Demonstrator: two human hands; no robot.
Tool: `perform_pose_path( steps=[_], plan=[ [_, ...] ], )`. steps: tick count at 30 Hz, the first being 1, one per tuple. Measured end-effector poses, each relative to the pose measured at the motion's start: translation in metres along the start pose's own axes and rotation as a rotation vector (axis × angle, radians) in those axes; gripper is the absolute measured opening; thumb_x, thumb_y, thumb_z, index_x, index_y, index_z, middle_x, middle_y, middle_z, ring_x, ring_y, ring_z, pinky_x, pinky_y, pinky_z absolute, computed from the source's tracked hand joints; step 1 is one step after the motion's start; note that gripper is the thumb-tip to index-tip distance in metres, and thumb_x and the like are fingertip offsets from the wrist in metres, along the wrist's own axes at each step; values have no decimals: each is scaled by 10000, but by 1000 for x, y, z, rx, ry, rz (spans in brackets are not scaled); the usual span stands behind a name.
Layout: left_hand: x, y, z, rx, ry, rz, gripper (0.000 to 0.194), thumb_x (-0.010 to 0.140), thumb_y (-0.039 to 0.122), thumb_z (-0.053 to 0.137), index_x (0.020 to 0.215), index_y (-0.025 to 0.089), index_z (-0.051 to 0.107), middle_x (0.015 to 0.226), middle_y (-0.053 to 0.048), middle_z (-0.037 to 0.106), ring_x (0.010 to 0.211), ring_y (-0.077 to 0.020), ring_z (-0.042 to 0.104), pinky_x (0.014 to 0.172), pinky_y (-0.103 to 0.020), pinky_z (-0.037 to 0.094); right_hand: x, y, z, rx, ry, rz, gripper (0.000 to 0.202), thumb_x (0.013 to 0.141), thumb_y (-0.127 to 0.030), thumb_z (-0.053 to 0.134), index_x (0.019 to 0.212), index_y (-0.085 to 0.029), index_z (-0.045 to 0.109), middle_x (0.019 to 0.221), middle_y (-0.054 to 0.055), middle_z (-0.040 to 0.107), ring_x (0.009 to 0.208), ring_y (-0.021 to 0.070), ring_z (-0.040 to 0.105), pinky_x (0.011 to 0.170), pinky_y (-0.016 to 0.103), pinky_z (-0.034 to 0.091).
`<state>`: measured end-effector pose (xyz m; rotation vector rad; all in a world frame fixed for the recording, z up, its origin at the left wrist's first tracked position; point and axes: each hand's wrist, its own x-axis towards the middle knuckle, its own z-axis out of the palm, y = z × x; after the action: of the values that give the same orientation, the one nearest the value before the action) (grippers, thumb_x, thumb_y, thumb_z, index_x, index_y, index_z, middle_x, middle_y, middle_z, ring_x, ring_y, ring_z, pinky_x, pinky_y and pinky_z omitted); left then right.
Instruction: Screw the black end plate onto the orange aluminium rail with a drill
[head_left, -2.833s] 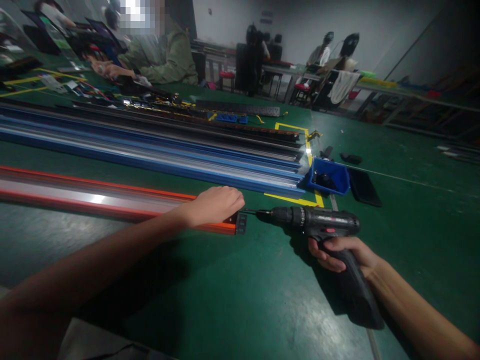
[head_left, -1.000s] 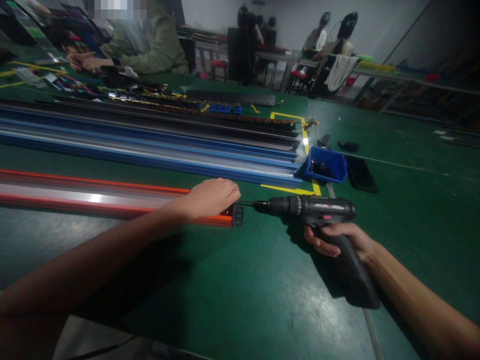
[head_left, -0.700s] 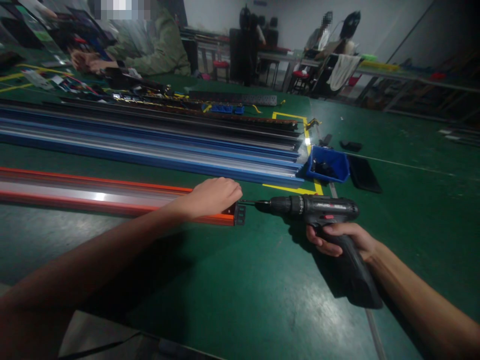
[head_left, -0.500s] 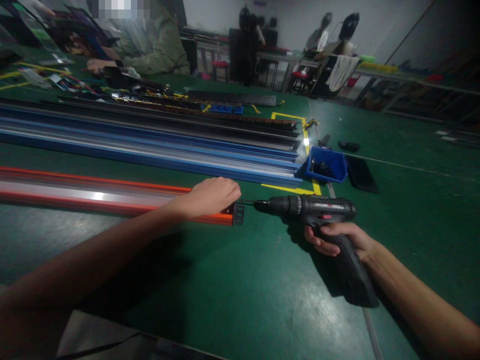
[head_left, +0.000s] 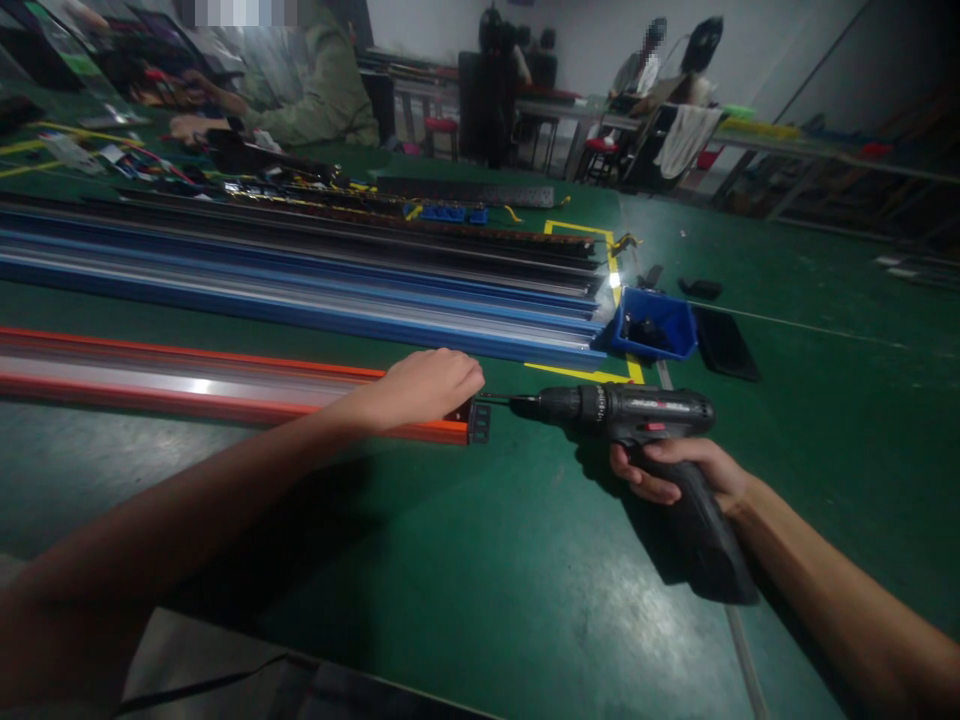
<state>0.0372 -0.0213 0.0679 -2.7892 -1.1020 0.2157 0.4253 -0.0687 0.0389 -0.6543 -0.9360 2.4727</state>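
Observation:
My right hand (head_left: 682, 475) is wrapped round the grip of a black cordless drill (head_left: 660, 412), held level and pointing left. Its long thin bit reaches the black end cap (head_left: 481, 424) on a long orange-edged metal profile (head_left: 202, 386). Over the end of that profile lies my left hand (head_left: 435, 385), closed, its fingers curled down by the cap and the bit's tip. Those fingertips are hidden, so whether they pinch a small part I cannot make out. The bit's exact point of contact is hidden too.
Behind lie several blue and black profiles (head_left: 337, 295), a blue bin (head_left: 679, 325) with dark parts, and a flat black object (head_left: 726, 343). Yellow tape (head_left: 585, 376) marks the green tabletop (head_left: 495, 560). A person in a green sleeve (head_left: 330, 100) sits across; others are farther back.
The whole view has shifted slightly. Both hands, the drill and the orange-edged profile keep almost the same places relative to one another. The person across has moved their hands.

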Motion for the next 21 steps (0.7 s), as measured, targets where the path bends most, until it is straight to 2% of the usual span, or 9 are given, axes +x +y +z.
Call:
perform_pose_path(
  steps=[21],
  plan=[
    [0, 0, -1, 9, 13, 12, 344, 1046, 209, 348, 1095, 120, 677, 1084, -138, 720, 972, -278, 694, 741, -365, 490, 0, 1, 0, -21, 24, -10, 254, 935, -250, 737, 1066, -33, 747, 885, 95, 680, 515, 41, 519, 524, 165, 494]
  ],
)
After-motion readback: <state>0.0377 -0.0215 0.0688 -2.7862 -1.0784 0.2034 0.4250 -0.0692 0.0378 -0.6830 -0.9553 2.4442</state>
